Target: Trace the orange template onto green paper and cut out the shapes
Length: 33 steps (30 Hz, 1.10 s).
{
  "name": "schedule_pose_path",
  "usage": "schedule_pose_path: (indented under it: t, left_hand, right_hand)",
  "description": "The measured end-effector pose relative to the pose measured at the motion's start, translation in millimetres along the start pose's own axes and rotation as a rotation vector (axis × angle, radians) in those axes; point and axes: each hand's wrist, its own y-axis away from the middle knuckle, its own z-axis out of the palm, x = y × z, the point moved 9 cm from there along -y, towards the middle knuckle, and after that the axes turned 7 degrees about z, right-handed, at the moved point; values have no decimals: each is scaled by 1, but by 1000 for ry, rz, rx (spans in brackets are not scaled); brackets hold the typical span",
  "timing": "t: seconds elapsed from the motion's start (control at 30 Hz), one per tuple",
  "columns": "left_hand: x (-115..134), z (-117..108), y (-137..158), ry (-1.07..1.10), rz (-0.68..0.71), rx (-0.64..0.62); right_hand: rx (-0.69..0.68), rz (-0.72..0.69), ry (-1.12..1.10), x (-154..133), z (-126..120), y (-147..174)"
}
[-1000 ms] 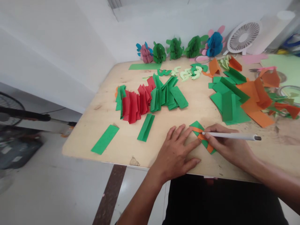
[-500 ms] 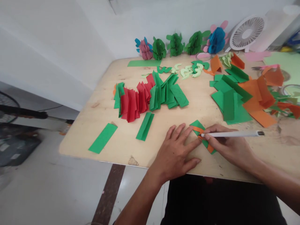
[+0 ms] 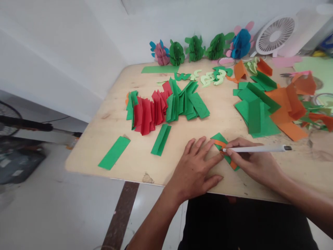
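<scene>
My right hand (image 3: 251, 159) grips a white pen (image 3: 260, 149), its tip down at an orange paper cutout (image 3: 220, 142). That cutout lies on a green paper strip (image 3: 219, 136), partly covered by my fingers. Spread flat on the table, my left hand (image 3: 196, 165) has its fingertips at the left edge of the strip and cutout. Left of it lie a folded green strip (image 3: 161, 140) and a flat green strip (image 3: 114, 152). Beyond stand folded red papers (image 3: 145, 116) and folded green papers (image 3: 179, 104).
Paper honeycomb figures (image 3: 195, 49) line the wall at the back. A small white fan (image 3: 275, 36) stands at the back right. Green paper pieces (image 3: 256, 114) and orange paper pieces (image 3: 283, 104) pile up on the right. Curved pale-green cutouts (image 3: 207, 79) lie near the back.
Almost nothing differs. The pen's rear end has shifted very slightly left; both hands stay at the green strip and orange cutout.
</scene>
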Motion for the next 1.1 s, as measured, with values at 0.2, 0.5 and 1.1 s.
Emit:
schedule_pose_path:
  t: [0.2,0.5,1.1]
  left_hand:
    - [0,0,0,-3,0,-5]
    - [1,0,0,-17,2,-4]
    - [1,-2,-1,-4,-4,-7]
  right_hand:
    - [10,-19,-3,-1,0,0]
    - [12,5,20,0,-2,-1]
    - [72,8,37,1,-7,-1]
